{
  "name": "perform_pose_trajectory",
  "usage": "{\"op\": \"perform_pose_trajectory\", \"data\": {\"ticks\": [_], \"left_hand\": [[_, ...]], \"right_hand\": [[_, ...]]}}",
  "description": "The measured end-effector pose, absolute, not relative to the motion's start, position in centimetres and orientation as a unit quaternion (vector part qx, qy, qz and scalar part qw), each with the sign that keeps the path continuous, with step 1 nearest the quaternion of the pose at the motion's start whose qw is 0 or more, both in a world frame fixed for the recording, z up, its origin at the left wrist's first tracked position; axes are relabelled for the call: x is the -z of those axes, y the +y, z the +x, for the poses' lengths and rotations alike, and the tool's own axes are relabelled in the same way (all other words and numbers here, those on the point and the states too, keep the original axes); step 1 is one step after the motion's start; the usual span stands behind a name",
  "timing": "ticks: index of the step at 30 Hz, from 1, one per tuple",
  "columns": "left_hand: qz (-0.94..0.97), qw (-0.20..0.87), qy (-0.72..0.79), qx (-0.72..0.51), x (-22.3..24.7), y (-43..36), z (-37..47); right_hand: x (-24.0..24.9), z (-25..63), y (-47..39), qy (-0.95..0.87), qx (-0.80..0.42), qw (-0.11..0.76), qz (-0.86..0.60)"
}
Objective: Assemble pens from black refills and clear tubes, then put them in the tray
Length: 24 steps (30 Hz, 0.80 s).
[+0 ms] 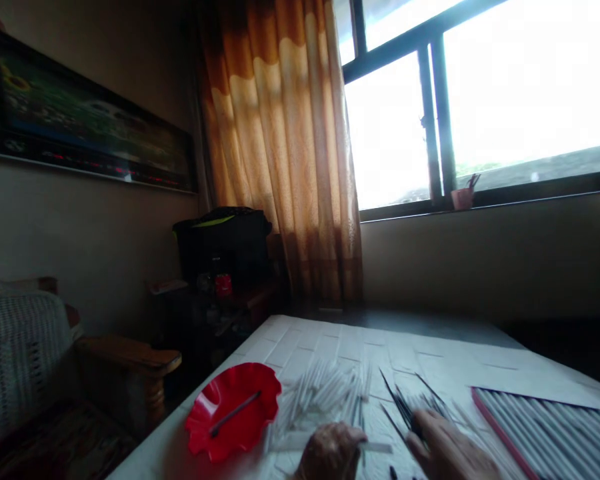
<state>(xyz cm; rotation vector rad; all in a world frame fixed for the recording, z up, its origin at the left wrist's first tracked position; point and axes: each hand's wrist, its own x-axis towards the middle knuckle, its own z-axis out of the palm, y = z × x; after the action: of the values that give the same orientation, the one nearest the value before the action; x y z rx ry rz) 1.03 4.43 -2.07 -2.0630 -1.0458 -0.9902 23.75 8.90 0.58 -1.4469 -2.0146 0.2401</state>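
Note:
My left hand (330, 450) is curled closed at the bottom centre, in front of a pile of clear, thin tubes (325, 393). A translucent strip (380, 448) shows on either side of it; what the fingers hold is hidden. To the right, my right hand (447, 443) has its thumb and fingers closed around dark, thin pointed sticks (403, 400), somewhat blurred. More such sticks lie spread about those fingers. A red wavy-rimmed dish (205, 407) stands left of the tubes, with one dark stick (235, 415) lying in it.
Rows of silvery-grey rods lie in a red-edged tray (497, 427) at the right. Everything rests on a white brick-patterned tabletop (305, 337). Beyond the table's left edge is a wooden armchair (130, 350). A curtain (300, 160) and window stand behind.

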Motion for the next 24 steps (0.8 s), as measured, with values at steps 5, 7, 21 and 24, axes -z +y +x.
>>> {"op": "perform_pose_trajectory", "data": {"ticks": [5, 7, 21, 24], "left_hand": [[-0.791, 0.249, -0.390, 0.400, -0.3, 2.3, 1.1], [-0.795, 0.237, -0.382, 0.407, -0.7, 2.1, 1.0], [-0.813, 0.164, -0.329, 0.451, -0.7, 2.6, -0.4], [-0.810, 0.139, -0.303, 0.482, 0.3, 3.4, -1.1]], "right_hand": [[-4.6, 24.7, 8.1, -0.734, -0.168, 0.324, -0.573], [-4.9, 25.1, 8.2, -0.713, -0.237, 0.365, -0.550], [-4.2, 24.6, 7.9, -0.599, -0.390, 0.513, -0.475], [-4.7, 24.2, 7.3, -0.623, -0.406, 0.498, -0.447]]}}
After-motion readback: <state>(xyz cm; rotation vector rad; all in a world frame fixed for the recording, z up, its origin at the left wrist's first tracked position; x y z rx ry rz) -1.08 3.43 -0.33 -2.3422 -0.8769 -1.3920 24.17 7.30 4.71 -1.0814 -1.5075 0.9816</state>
